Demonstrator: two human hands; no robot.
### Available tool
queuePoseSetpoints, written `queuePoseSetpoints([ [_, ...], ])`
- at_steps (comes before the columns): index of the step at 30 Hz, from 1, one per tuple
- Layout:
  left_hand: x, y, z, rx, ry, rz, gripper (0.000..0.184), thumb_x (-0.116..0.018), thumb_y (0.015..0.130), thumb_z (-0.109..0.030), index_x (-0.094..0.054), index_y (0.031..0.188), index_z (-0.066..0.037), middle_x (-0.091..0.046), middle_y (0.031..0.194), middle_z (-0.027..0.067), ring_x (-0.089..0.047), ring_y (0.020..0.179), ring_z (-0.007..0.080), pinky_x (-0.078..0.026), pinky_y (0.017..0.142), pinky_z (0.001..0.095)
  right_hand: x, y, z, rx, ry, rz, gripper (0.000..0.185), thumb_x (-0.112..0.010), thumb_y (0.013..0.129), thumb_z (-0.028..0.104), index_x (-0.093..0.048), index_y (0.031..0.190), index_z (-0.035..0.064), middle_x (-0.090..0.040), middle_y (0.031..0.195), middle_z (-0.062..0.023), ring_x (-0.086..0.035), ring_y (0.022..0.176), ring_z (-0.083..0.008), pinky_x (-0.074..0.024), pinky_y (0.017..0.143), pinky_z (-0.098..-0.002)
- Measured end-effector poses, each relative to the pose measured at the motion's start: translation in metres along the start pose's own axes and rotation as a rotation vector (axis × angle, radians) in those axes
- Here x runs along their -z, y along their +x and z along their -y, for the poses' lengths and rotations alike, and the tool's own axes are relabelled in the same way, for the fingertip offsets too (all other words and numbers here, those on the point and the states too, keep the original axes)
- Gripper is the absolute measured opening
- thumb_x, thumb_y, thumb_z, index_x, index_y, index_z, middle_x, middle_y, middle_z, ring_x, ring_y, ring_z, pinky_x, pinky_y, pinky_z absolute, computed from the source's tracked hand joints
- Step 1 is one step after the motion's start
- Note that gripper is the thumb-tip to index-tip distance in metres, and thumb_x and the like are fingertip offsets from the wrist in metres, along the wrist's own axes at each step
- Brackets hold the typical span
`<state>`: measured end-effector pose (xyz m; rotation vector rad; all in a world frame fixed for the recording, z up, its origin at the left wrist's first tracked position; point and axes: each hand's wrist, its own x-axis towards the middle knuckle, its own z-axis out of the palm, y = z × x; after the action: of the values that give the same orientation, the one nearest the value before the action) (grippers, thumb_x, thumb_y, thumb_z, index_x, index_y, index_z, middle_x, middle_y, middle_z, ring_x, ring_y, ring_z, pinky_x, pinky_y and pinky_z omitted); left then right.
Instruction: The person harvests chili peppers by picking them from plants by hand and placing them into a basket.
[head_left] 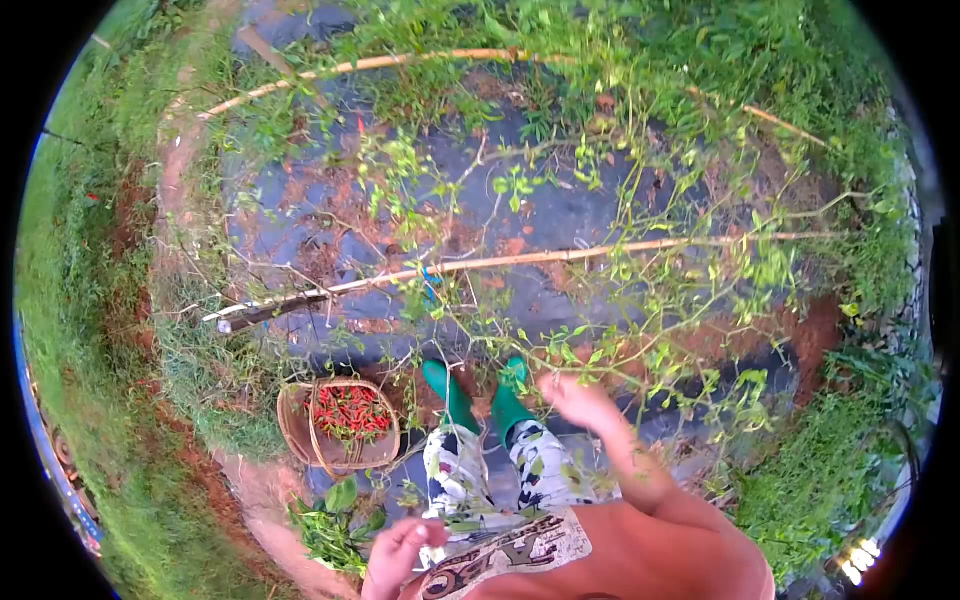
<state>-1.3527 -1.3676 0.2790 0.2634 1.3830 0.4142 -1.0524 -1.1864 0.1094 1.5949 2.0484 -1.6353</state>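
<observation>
My left hand (400, 550) is in front of my body at the bottom of the view, its fingers curled together. Whatever may be inside them does not show. My right hand (580, 402) reaches forward among the thin stems of a chili plant (655, 360), beside my right boot. Motion smears its fingers, so I cannot tell what they touch. To the left of my boots stands a wicker basket (290, 430) with an arched handle. Many red chili peppers (350, 412) lie inside it, apart from both hands.
A bamboo pole (540, 258) runs across the row in front of me, with a blue tie (431, 285) on it. Dark plastic sheeting (560, 205) covers the soil. My green boots (455, 400) stand on the sheeting. Grass (110, 400) borders the left side.
</observation>
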Motion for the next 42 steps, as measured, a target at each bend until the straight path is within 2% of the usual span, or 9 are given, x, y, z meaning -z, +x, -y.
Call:
queuePoseSetpoints([
  [1, -0.008, 0.006, -0.024, -0.219, -0.090, 0.007, 0.036, -0.045, 0.090, -0.023, -0.047, 0.115, 0.004, -0.059, 0.103, 0.0157, -0.058, 0.092, 0.0234, -0.044, 0.084, 0.0343, 0.002, -0.025, 0.029, -0.019, 0.189, 0.085, 0.024, -0.049, 0.087, 0.031, -0.059, 0.100, 0.0131, -0.064, 0.085, -0.0060, -0.061, 0.077, -0.0179, -0.0470, 0.069, -0.0311],
  [5, -0.051, 0.067, -0.075, -0.640, -0.301, 0.154, 0.061, -0.041, 0.088, -0.047, -0.035, 0.126, 0.001, -0.048, 0.119, 0.0198, -0.046, 0.112, 0.0270, -0.034, 0.096, 0.0407, 0.038, -0.070, 0.156, -0.015, 0.796, 0.334, 0.026, -0.047, 0.091, 0.023, -0.052, 0.114, 0.0122, -0.053, 0.071, 0.0053, -0.047, 0.059, -0.0035, -0.0389, 0.052, -0.0210],
  [10, -0.064, 0.081, -0.111, -0.422, -0.802, 0.318, 0.064, -0.029, 0.087, -0.056, -0.037, 0.126, -0.005, -0.048, 0.116, 0.0225, -0.047, 0.109, 0.0323, -0.037, 0.093, 0.0452, 0.019, -0.046, 0.233, 0.397, -0.034, -0.185, 0.051, -0.060, 0.078, 0.021, -0.043, 0.124, 0.0079, -0.054, 0.095, -0.0133, -0.055, 0.079, -0.0279, -0.0458, 0.072, -0.0344],
  [22, 0.037, 0.065, -0.099, -0.479, -1.268, 0.486, 0.052, -0.033, 0.090, -0.048, -0.054, 0.109, -0.004, -0.054, 0.110, 0.0218, -0.049, 0.107, 0.0365, -0.038, 0.093, 0.0484, -0.021, -0.026, 0.329, 0.691, -0.416, -0.012, 0.043, -0.055, 0.073, 0.008, -0.050, 0.115, 0.0014, -0.049, 0.117, -0.0183, -0.049, 0.108, -0.0320, -0.0404, 0.090, -0.0397],
  [27, 0.066, 0.058, -0.096, -0.434, -1.211, 0.327, 0.047, -0.036, 0.090, -0.046, -0.056, 0.097, -0.005, -0.059, 0.098, 0.0151, -0.056, 0.091, 0.0276, -0.045, 0.078, 0.0405, 0.019, 0.006, 0.364, 0.843, -0.327, -0.111, 0.032, -0.061, 0.074, 0.011, -0.058, 0.105, 0.0067, -0.059, 0.104, -0.0128, -0.059, 0.092, -0.0292, -0.0487, 0.077, -0.0369],
  [28, 0.073, 0.060, -0.091, -0.438, -1.213, 0.338, 0.047, -0.036, 0.090, -0.046, -0.056, 0.097, -0.005, -0.059, 0.098, 0.0151, -0.056, 0.091, 0.0276, -0.045, 0.078, 0.0405, 0.049, 0.020, 0.395, 0.559, -0.336, 0.029, 0.021, -0.055, 0.078, 0.013, -0.060, 0.098, 0.0055, -0.060, 0.100, -0.0150, -0.058, 0.091, -0.0296, -0.0473, 0.077, -0.0377],
  [30, 0.078, 0.061, -0.085, -0.461, -1.032, 0.314, 0.048, -0.034, 0.090, -0.048, -0.053, 0.088, -0.003, -0.055, 0.081, 0.0120, -0.052, 0.067, 0.0231, -0.042, 0.058, 0.0349, 0.074, 0.093, 0.378, 0.591, -0.211, -0.310, 0.020, -0.050, 0.084, 0.012, -0.059, 0.101, 0.0038, -0.062, 0.088, -0.0077, -0.061, 0.082, -0.0180, -0.0486, 0.073, -0.0328],
  [35, 0.075, 0.060, -0.076, -0.485, -1.072, 0.365, 0.047, -0.033, 0.091, -0.046, -0.049, 0.081, -0.003, -0.049, 0.072, 0.0109, -0.047, 0.060, 0.0215, -0.039, 0.054, 0.0325, 0.087, 0.266, 0.315, -0.264, 0.808, -0.369, 0.033, -0.043, 0.085, 0.004, -0.048, 0.117, 0.0000, -0.047, 0.121, -0.0174, -0.054, 0.092, -0.0218, -0.0482, 0.076, -0.0340],
  [42, 0.084, 0.058, -0.066, -0.461, -1.155, 0.296, 0.036, -0.042, 0.091, -0.034, -0.051, 0.083, -0.001, -0.054, 0.072, 0.0124, -0.051, 0.062, 0.0214, -0.042, 0.056, 0.0320, 0.062, 0.285, 0.299, 0.071, 0.966, -0.230, 0.034, -0.050, 0.081, 0.003, -0.053, 0.114, 0.0127, -0.051, 0.114, -0.0011, -0.050, 0.086, -0.0110, -0.0428, 0.071, -0.0252],
])
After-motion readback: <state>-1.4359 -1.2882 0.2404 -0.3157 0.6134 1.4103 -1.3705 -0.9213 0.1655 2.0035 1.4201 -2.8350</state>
